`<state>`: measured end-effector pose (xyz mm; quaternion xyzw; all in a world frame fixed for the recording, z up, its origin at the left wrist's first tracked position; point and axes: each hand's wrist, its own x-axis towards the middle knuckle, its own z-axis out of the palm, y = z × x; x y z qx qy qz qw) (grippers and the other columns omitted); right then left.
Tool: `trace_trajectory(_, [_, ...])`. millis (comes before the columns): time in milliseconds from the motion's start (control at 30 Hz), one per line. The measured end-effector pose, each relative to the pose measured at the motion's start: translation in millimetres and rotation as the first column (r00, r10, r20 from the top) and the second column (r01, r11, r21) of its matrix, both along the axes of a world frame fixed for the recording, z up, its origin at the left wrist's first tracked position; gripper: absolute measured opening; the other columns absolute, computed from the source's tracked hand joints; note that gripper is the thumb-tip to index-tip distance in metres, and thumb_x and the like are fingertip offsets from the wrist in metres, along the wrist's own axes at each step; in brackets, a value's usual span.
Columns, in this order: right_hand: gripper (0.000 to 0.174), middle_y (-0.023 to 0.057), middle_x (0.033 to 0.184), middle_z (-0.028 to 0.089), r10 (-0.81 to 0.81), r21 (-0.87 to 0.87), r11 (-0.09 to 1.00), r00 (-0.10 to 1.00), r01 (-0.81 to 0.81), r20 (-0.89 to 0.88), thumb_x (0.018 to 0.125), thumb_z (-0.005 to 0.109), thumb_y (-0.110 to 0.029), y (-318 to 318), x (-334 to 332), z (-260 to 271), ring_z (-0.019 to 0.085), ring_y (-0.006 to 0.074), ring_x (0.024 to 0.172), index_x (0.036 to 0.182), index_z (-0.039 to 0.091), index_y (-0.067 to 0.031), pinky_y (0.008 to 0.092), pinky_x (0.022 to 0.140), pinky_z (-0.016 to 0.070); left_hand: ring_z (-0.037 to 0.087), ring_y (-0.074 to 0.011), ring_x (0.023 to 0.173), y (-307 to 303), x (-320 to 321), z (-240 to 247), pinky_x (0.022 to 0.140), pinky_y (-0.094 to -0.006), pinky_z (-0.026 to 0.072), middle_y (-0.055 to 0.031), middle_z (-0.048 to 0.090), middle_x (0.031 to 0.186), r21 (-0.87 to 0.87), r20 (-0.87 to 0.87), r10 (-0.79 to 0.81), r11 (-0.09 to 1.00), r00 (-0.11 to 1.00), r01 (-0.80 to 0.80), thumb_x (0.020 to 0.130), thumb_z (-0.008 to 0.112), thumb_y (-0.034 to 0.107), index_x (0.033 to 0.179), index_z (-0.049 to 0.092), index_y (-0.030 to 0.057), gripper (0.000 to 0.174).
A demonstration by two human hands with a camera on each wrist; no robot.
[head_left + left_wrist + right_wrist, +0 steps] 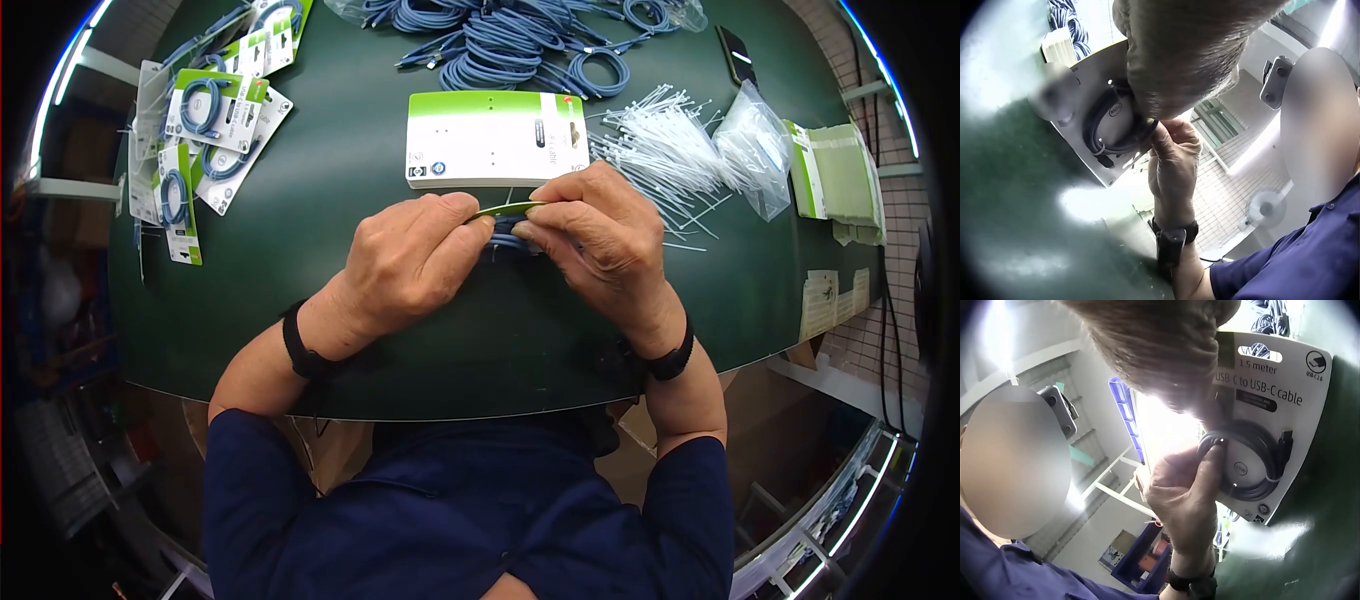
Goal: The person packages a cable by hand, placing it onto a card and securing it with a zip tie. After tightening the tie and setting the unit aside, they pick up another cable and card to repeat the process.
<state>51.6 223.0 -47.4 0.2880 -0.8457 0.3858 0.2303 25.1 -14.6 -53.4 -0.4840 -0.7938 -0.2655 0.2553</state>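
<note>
Bright tube light, glare patches, and curved fisheye edges.

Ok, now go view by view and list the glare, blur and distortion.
Head view: fairly sharp, but the table looks bowed, corners go black. Left wrist: white glare on the table, a blurred patch over the face. Right wrist: light blown out between left hand and right hand, yet the card's large print reads clearly.
</note>
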Motion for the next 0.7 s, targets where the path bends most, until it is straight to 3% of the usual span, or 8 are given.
trace_trajectory(200, [0.022, 0.0077, 0.09, 0.072, 0.055, 0.038, 0.998, 0.998, -0.056, 0.023, 0.074, 0.088, 0.0, 17, -6, 11, 0.068, 0.0222, 0.079, 0.091, 0.074, -0.0037, 0.0311, 0.066, 0.054, 0.071, -0.028, 0.072, 5, 1, 4, 0.061, -0.035, 0.0573, -0.0141, 0.071, 0.093, 0.007, -0.008, -0.016, 1.0, 1.0, 0.016, 0.073, 0.079, -0.008, 0.098, 0.067, 0.0001, 0.029])
trace_trajectory(300, [0.019, 0.0096, 0.089, 0.071, 0.023, -0.169, 0.986, 0.993, -0.003, 0.119, 0.076, 0.086, 0.001, 40, -17, 21, 0.067, 0.0238, 0.078, 0.091, 0.076, -0.0026, 0.0316, 0.066, 0.0542, 0.071, -0.0276, 0.071, 6, 3, 6, 0.061, -0.0352, 0.0566, -0.0137, 0.07, 0.093, -0.005, 0.014, -0.025, 1.0, 1.0, 0.025, 0.074, 0.079, -0.007, 0.097, 0.067, 0.0002, 0.028])
trace_trajectory(333, [0.019, 0.0096, 0.089, 0.071, 0.017, -0.162, 0.987, 0.993, 0.003, 0.121, 0.076, 0.086, 0.001, 51, -19, 22, 0.067, 0.0238, 0.078, 0.091, 0.076, -0.0026, 0.0316, 0.066, 0.0542, 0.071, -0.0276, 0.071, 8, 4, 6, 0.061, -0.0352, 0.0566, -0.0137, 0.07, 0.093, 0.001, 0.015, -0.03, 1.0, 0.999, 0.03, 0.074, 0.079, -0.007, 0.097, 0.067, 0.0002, 0.028])
trace_trajectory(433, [0.016, 0.0111, 0.089, 0.072, -0.305, 0.047, 0.95, 0.877, 0.31, 0.371, 0.077, 0.084, 0.0, 86, -25, 23, 0.067, 0.0251, 0.077, 0.091, 0.077, -0.0008, 0.0334, 0.068, 0.0545, 0.07, -0.0271, 0.072, 11, 5, 8, 0.062, -0.0348, 0.0564, -0.0134, 0.07, 0.093, -0.004, 0.04, -0.063, 0.998, 0.997, 0.063, 0.075, 0.079, -0.007, 0.096, 0.067, 0.0004, 0.026])
trace_trajectory(467, [0.016, 0.0111, 0.089, 0.072, -0.308, 0.046, 0.948, 0.876, 0.314, 0.371, 0.077, 0.084, 0.0, 89, -27, 19, 0.067, 0.0251, 0.077, 0.091, 0.077, -0.0008, 0.0334, 0.068, 0.0545, 0.07, -0.0271, 0.072, 12, 4, 8, 0.062, -0.0348, 0.0564, -0.0134, 0.07, 0.093, -0.005, 0.038, -0.067, 0.998, 0.997, 0.067, 0.075, 0.079, -0.007, 0.096, 0.067, 0.0004, 0.026])
trace_trajectory(567, [0.012, 0.0125, 0.091, 0.073, -0.39, 0.31, 0.903, 0.871, 0.298, 0.298, 0.08, 0.082, -0.006, 97, -29, 1, 0.069, 0.0272, 0.078, 0.09, 0.078, -0.0009, 0.0371, 0.071, 0.0547, 0.07, -0.0267, 0.072, 18, 4, 7, 0.062, -0.0346, 0.0565, -0.0133, 0.071, 0.093, 0.008, 0.045, -0.098, 0.995, 0.994, 0.098, 0.075, 0.08, -0.006, 0.095, 0.067, 0.0005, 0.025])
trace_trajectory(700, [0.013, 0.0135, 0.092, 0.074, -0.465, 0.472, 0.838, 0.811, 0.274, 0.354, 0.083, 0.079, -0.011, 103, -35, -11, 0.07, 0.0303, 0.081, 0.092, 0.078, -0.002, 0.0391, 0.075, 0.0549, 0.07, -0.0266, 0.072, 26, 2, 9, 0.062, -0.0351, 0.0567, -0.0127, 0.07, 0.093, -0.005, 0.041, -0.135, 0.991, 0.99, 0.135, 0.076, 0.08, -0.005, 0.095, 0.068, 0.0007, 0.024])
